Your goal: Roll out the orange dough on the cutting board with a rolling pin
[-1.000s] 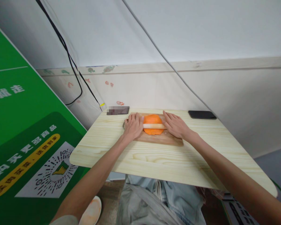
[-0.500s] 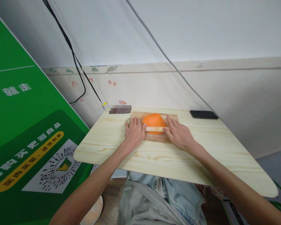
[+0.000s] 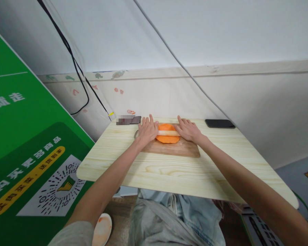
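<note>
A pale wooden rolling pin point(image 3: 167, 133) lies across a flattened piece of orange dough point(image 3: 168, 139) on a wooden cutting board point(image 3: 174, 150). The flat palm of my left hand point(image 3: 148, 130) rests on the pin's left end, fingers stretched forward and apart. On the right end lies my right hand point(image 3: 188, 129), likewise open with fingers spread. Both hands cover the pin's ends. Dough shows in front of and behind the pin, between the hands.
The board sits on a light wood-grain table point(image 3: 154, 174) against the wall. A black phone point(image 3: 220, 123) lies at the back right. A partly blurred dark object point(image 3: 128, 120) is at the back left. A green sign point(image 3: 36, 136) leans at left; a stained white dish point(image 3: 102, 227) is below.
Both hands have pushed the rolling pin forward over the dough, from its near part toward the far side. More of the board's near edge now shows. The view has shifted slightly.
</note>
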A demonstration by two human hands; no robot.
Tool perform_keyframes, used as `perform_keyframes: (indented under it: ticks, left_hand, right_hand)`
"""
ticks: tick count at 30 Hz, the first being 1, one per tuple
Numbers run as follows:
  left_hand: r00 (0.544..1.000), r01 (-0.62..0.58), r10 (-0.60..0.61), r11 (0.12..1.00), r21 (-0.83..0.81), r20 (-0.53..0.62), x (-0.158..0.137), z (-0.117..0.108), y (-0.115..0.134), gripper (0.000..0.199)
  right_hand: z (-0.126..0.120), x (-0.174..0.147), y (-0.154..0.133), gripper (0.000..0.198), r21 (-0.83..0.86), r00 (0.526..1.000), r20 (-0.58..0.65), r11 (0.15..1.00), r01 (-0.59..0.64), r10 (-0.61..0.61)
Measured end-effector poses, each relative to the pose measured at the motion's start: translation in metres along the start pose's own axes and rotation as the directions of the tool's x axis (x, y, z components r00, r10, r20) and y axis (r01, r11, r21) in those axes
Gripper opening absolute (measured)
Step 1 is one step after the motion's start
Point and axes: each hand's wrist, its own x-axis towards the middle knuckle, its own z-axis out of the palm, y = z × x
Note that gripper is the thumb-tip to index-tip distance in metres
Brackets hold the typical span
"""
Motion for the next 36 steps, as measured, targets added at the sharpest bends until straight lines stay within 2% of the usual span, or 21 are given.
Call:
perform_keyframes:
  ticks: [5, 14, 22, 26, 36]
  left_hand:
    - [0.999, -0.034, 0.034, 0.999, -0.004, -0.008, -0.001, 0.004, -0.004, 0.074]
    - [0.993, -0.096, 0.099, 0.995, 0.037, -0.066, -0.044, 0.013, -0.011, 0.070]
    - [0.985, -0.161, 0.158, 0.986, -0.033, -0.071, -0.083, 0.012, -0.014, 0.068]
    - [0.987, -0.143, 0.140, 0.989, -0.040, -0.077, -0.072, 0.013, -0.013, 0.065]
    - [0.996, -0.095, 0.095, 0.995, -0.011, -0.003, 0.000, 0.008, -0.007, 0.067]
  right_hand:
    - [0.004, -0.003, 0.002, 0.078, -0.018, 0.998, -0.025, 0.999, 0.049, -0.049]
    - [0.006, -0.046, -0.011, 0.071, -0.091, 0.987, -0.152, 0.995, 0.039, -0.053]
    - [0.016, -0.084, -0.021, 0.068, -0.091, 0.960, -0.273, 0.995, 0.042, -0.065]
    - [0.013, -0.071, -0.019, 0.068, -0.089, 0.970, -0.233, 0.995, 0.049, -0.068]
    - [-0.008, -0.008, -0.012, 0.061, -0.088, 1.000, -0.004, 0.996, -0.019, 0.018]
